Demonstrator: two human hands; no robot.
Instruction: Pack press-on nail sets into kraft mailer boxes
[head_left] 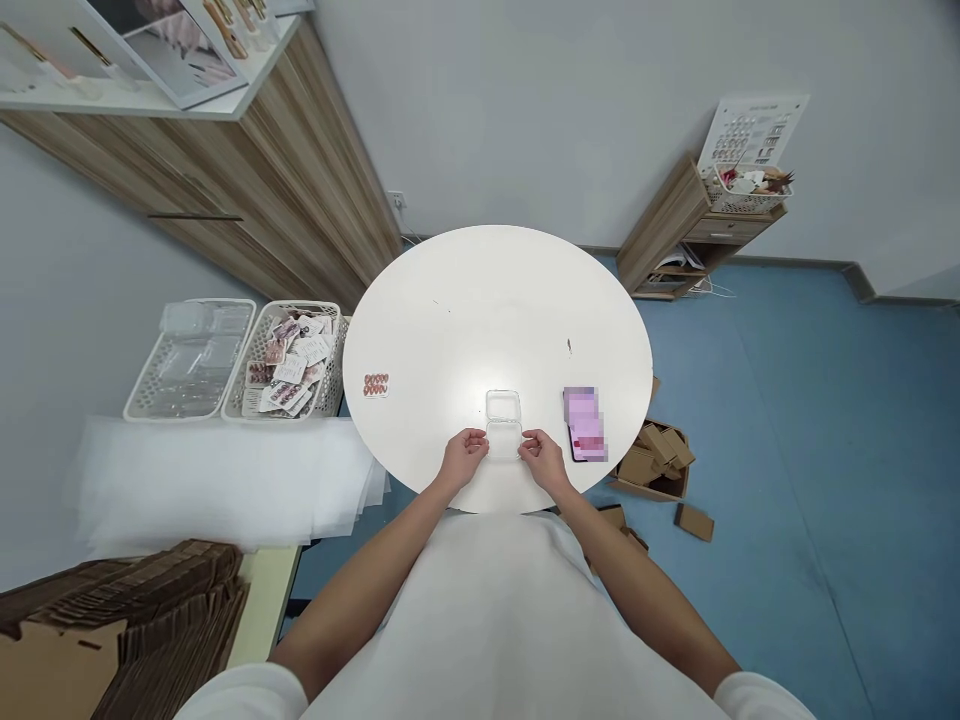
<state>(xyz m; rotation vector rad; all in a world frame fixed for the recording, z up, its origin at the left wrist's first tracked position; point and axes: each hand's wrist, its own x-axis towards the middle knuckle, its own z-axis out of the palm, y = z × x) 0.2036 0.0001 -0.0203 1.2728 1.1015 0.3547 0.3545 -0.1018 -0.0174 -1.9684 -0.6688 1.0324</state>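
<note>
A small clear plastic box [503,441] lies on the white round table [480,290] near its front edge, its hinged lid raised on the far side. My left hand [463,456] grips the box's left edge with thumb and fingers. On the opposite edge, my right hand [544,460] holds it the same way. No contents can be made out in the box. To the left on the table lies a card of reddish press-on nails [376,385]. A phone [586,424] with a blurred pink screen rests right of my right hand.
Left of the table stand a white basket of nail cards [335,400] and a white basket of clear boxes [142,385]. White sheets [217,480] and stacked flat cardboard [180,620] are at lower left. Small brown boxes fill a carton [651,490] on the floor at right.
</note>
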